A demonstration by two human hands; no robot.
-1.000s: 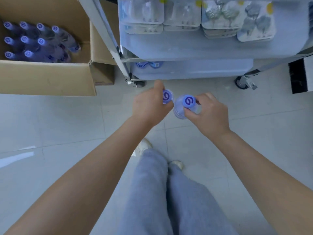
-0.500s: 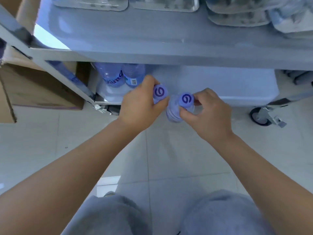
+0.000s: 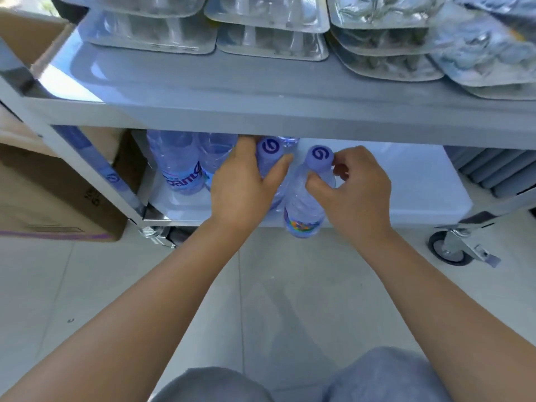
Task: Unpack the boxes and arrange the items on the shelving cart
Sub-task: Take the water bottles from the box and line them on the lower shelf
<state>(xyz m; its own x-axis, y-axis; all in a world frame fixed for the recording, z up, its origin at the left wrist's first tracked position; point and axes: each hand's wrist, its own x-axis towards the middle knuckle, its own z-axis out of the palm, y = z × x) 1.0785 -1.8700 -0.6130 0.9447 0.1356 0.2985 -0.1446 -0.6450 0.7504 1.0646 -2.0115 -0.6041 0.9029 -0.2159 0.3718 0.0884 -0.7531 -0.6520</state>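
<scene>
My left hand (image 3: 243, 184) grips a clear water bottle (image 3: 268, 150) with a blue cap by its neck, over the bottom shelf (image 3: 406, 181) of the grey cart. My right hand (image 3: 353, 190) pinches the neck of a second blue-capped water bottle (image 3: 304, 210), which hangs at the shelf's front edge, its base just outside it. Two more bottles (image 3: 185, 161) stand upright at the left end of the bottom shelf, close beside my left hand.
The cart's upper shelf (image 3: 261, 91) carries stacks of clear plastic blister packs (image 3: 269, 30). A cardboard box (image 3: 49, 195) stands on the floor to the left of the cart. A caster wheel (image 3: 449, 250) is at the right. Tiled floor lies in front of my knees.
I have crouched lower and come closer to the cart. Both hands have carried their bottles forward from above the floor to the bottom shelf, the left one now over it.
</scene>
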